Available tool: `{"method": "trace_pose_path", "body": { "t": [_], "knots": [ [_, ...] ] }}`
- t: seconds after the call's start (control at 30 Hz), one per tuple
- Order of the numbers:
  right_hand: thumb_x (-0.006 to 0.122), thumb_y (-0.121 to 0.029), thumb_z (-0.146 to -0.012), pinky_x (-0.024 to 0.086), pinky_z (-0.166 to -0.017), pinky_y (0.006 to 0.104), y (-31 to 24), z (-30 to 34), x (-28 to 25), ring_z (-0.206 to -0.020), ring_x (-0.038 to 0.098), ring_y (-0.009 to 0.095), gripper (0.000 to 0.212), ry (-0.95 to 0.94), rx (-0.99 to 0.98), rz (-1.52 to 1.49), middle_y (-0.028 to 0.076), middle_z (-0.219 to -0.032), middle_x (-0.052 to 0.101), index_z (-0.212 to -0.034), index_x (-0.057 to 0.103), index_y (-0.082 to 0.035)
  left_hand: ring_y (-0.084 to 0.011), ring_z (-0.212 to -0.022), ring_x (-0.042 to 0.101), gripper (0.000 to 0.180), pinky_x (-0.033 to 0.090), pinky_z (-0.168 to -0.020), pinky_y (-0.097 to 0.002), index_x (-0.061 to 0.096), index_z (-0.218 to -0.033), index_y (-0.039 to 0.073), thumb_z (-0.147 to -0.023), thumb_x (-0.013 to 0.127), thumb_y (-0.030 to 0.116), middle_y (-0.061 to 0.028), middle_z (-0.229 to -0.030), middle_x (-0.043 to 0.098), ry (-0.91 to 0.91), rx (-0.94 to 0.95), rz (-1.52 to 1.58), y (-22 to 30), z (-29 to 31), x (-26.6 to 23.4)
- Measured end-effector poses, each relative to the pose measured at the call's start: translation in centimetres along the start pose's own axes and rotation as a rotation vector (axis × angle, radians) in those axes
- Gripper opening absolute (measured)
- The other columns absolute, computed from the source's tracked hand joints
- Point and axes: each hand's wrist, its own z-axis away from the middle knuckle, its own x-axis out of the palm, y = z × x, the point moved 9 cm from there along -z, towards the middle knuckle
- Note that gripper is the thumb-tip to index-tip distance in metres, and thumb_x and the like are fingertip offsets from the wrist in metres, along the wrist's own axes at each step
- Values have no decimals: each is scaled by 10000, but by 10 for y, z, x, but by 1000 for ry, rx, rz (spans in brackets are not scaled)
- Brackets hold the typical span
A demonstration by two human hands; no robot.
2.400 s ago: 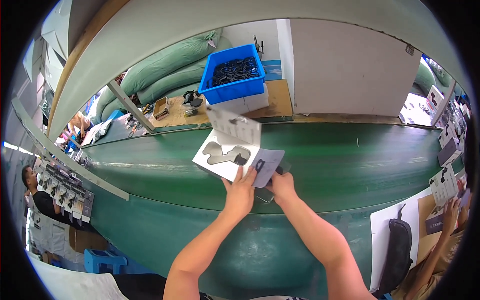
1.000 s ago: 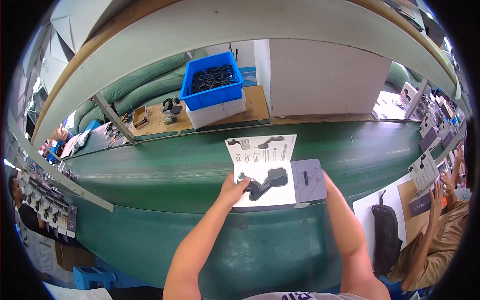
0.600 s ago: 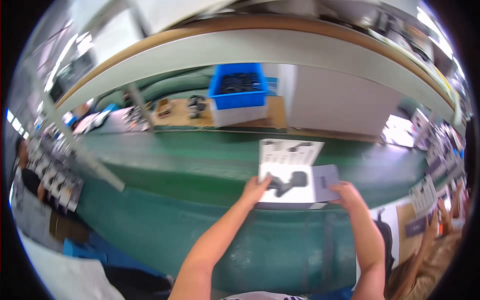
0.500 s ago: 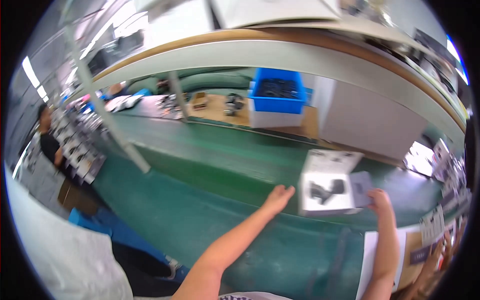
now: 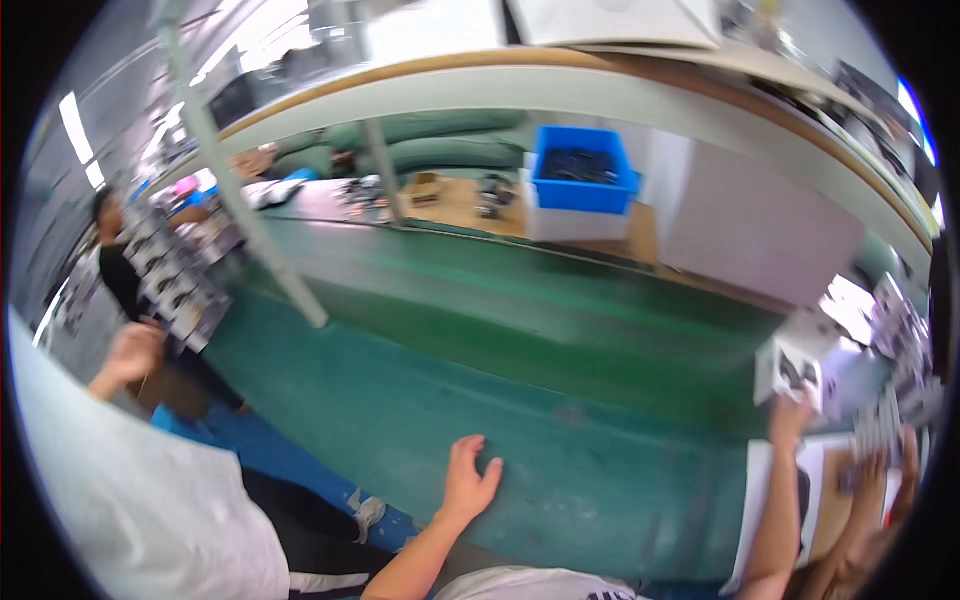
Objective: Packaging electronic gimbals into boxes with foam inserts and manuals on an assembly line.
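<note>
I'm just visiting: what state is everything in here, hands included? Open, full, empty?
Left hand: empty, fingers apart, over the green bench.
Right hand: at the white box, grip too blurred to tell.
White box: open, dark item showing inside.
Blue bin: open-topped, holding dark parts.
Green sacks: bulging, lying stacked.

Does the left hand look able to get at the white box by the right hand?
Probably not without stretching: the left hand is over the green surface, well left of the white box. Nothing seems in the way, though the right hand is at the box's near edge.
</note>
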Motion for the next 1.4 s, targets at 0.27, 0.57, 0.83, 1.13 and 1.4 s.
{"method": "trace_pose_path", "body": {
  "t": [0.27,0.57,0.83,1.13,1.4],
  "knots": [
    [733,-106,-806,447,-1054,472,-155,262,-25,-1249,517,407,450,-238,-284,-521,225,-1370,526,-1220,577,-25,-440,-1208,525,520,435,-1059,-487,507,-1327,-50,-863,665,125,-251,-1346,516,-51,212,-352,1,18,24],
    [709,-82,-837,455,-1025,434,-116,305,-24,-1178,553,354,319,-116,-191,-640,167,-1333,563,-1143,624,-48,-435,-1201,510,510,425,-1062,-484,478,-1348,-57,-886,633,92,-237,-1380,477,-73,259,-388,6,22,40],
    [690,-123,-867,473,-977,392,-116,314,-13,-1115,581,315,236,-146,-181,-734,122,-1263,613,-1093,657,-64,-473,-1184,549,547,431,-1068,-542,514,-1371,-25,-903,675,209,-321,-1319,533,129,237,-470,-27,23,29],
    [679,-9,-810,471,-980,421,-89,321,32,-1110,584,361,172,-309,37,-1247,176,-1211,628,-979,653,-33,-473,-1164,552,557,453,-1051,-503,506,-1351,-37,-895,700,216,-296,-1323,538,11,250,-462,-5,21,36],
    [661,3,-812,482,-939,376,-100,320,14,-1073,589,326,131,-133,-153,-811,168,-1200,630,-934,664,-45,-475,-1172,551,570,461,-1049,-499,493,-1366,-34,-901,704,220,-289,-1336,537,88,361,-467,-57,11,44]
  ]
}}
